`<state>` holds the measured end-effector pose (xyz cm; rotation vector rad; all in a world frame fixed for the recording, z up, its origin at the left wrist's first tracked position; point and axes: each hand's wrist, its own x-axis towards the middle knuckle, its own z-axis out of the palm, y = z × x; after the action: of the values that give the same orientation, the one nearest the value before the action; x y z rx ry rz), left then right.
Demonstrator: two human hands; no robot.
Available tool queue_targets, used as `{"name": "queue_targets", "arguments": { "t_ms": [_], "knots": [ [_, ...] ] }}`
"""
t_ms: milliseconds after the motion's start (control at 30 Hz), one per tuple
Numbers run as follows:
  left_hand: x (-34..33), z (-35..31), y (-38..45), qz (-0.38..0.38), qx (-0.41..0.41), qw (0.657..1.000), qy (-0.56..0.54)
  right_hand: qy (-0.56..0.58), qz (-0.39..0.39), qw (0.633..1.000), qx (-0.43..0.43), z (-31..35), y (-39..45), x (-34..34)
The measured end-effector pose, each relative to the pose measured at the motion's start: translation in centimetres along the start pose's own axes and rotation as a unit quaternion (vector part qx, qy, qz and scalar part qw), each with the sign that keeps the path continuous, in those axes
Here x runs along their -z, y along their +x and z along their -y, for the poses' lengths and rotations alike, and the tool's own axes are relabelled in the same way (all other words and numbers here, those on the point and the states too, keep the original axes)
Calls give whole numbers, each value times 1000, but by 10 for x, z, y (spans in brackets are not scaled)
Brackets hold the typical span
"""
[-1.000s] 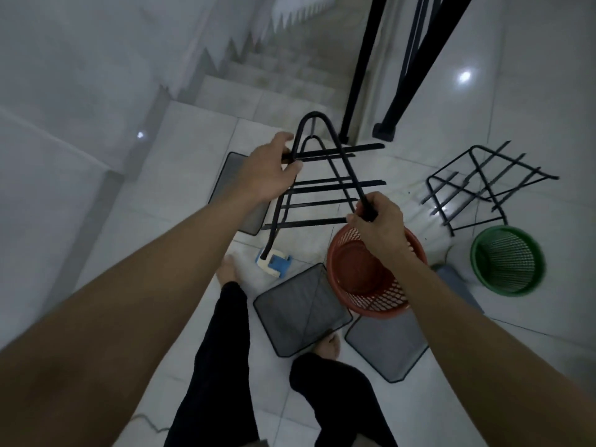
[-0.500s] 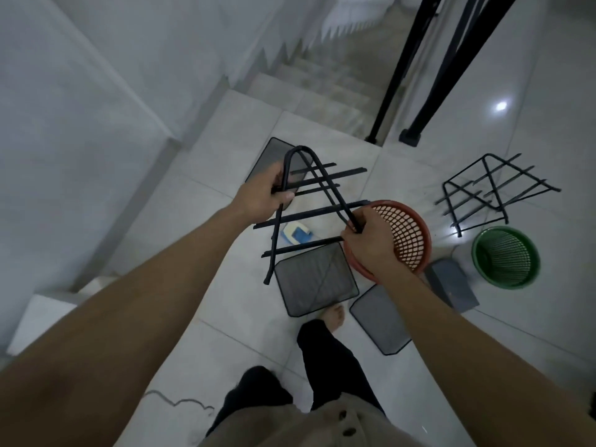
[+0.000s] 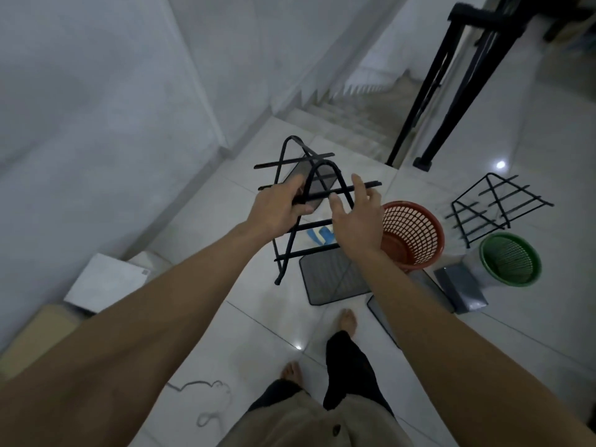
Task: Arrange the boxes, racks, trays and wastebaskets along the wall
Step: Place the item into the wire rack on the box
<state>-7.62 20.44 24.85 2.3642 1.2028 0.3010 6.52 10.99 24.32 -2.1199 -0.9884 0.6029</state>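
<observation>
Progress: early. Along left wall, near: brown box (image 3: 30,337) and white box (image 3: 106,279) sitting by the baseboard, prob. placed. Left hand (image 3: 279,209) curling round a bar of the black rack (image 3: 309,204), carrying it in air, mid-scene. Right hand (image 3: 358,214) hovering beside it w/ fingers spread, holding nothing. Still lying loose on floor: mesh tray (image 3: 332,277) under rack, red wastebasket (image 3: 412,233), grey box (image 3: 461,288), second rack (image 3: 496,204), green wastebasket (image 3: 509,259) far right. Most items waiting.
</observation>
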Motion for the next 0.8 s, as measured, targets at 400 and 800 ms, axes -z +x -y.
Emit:
{"name": "queue_targets", "arguments": {
  "t_ms": [400, 800],
  "knots": [
    [5, -17, -141, -21, -21, 999, 29, 114, 116, 982, -94, 39, -107, 15],
    [-6, -35, -287, -27, 30, 999, 15, 105, 104, 989, -28, 16, -234, 20]
  ]
}}
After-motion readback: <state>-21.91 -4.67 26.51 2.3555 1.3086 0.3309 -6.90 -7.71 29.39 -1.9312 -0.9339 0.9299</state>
